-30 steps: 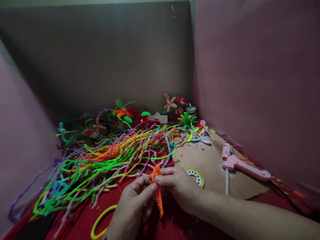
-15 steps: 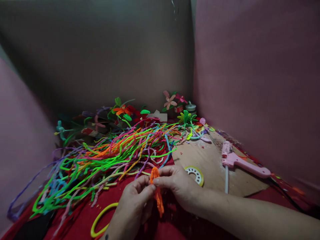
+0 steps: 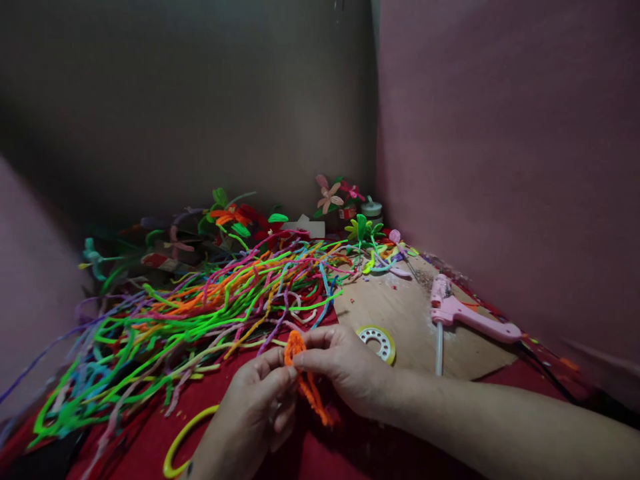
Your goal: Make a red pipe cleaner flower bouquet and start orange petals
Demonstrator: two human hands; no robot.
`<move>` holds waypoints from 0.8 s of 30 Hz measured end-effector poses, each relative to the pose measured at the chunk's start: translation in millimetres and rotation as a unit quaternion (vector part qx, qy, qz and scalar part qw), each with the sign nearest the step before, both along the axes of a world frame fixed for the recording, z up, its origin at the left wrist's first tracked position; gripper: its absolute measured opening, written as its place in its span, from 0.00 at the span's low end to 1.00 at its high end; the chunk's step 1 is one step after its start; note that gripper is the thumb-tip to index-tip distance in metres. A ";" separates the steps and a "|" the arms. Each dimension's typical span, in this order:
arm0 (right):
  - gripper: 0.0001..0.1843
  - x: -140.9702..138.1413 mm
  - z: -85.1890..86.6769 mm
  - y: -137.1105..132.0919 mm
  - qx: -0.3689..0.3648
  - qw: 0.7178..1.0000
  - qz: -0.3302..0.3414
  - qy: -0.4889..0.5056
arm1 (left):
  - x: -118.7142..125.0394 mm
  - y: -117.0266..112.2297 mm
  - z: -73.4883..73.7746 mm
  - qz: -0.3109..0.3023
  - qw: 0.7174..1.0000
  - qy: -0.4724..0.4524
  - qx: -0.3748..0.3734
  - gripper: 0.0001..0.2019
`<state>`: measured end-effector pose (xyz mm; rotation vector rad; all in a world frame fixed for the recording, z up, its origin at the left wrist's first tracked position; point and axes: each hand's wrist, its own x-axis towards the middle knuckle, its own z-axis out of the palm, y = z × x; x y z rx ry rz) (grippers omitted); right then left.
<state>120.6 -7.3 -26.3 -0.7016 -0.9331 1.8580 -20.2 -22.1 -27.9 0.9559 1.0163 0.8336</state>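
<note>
Between my two hands is an orange pipe cleaner [image 3: 314, 395], bent into a narrow loop at the top with its lower part hanging down. My left hand [image 3: 260, 400] pinches it from the left, thumb and index finger closed at its middle. From the right, my right hand [image 3: 345, 363] grips the looped top between thumb and fingers. The fingertips of both hands nearly meet on it and hide part of the bend. Just beyond my right hand lies a roll of clear tape [image 3: 385, 343] with a yellowish edge.
A heap of colourful pipe cleaners [image 3: 200, 320] spreads over the red cloth [image 3: 200, 383] at left. A pink glue gun [image 3: 465, 317] rests on a cardboard sheet [image 3: 400, 307] at right. Finished pipe-cleaner flowers [image 3: 327, 195] stand at the back. A yellow ring [image 3: 173, 447] lies near my left wrist.
The whole view has shifted, so most things appear slightly further left. My hands keep hold of the orange pipe cleaner; its hanging part now slants more to the right.
</note>
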 end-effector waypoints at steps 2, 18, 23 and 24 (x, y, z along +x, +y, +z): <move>0.10 1.1 1.2 -0.7 -0.003 1.000 0.000 -0.016 | 0.0 -1.0 1.6 0.000 1.000 0.007 0.003 0.11; 0.08 9.7 -3.4 10.6 0.001 0.999 -0.027 0.029 | -5.5 -6.3 21.3 -0.012 0.988 0.131 0.087 0.10; 0.11 7.5 -3.0 8.2 -0.006 0.999 -0.036 0.007 | -5.0 -10.9 29.6 0.102 0.985 0.059 0.124 0.08; 0.11 6.9 -2.5 7.0 -0.008 0.999 -0.037 -0.002 | -4.2 -11.8 31.6 0.118 0.983 0.049 0.130 0.08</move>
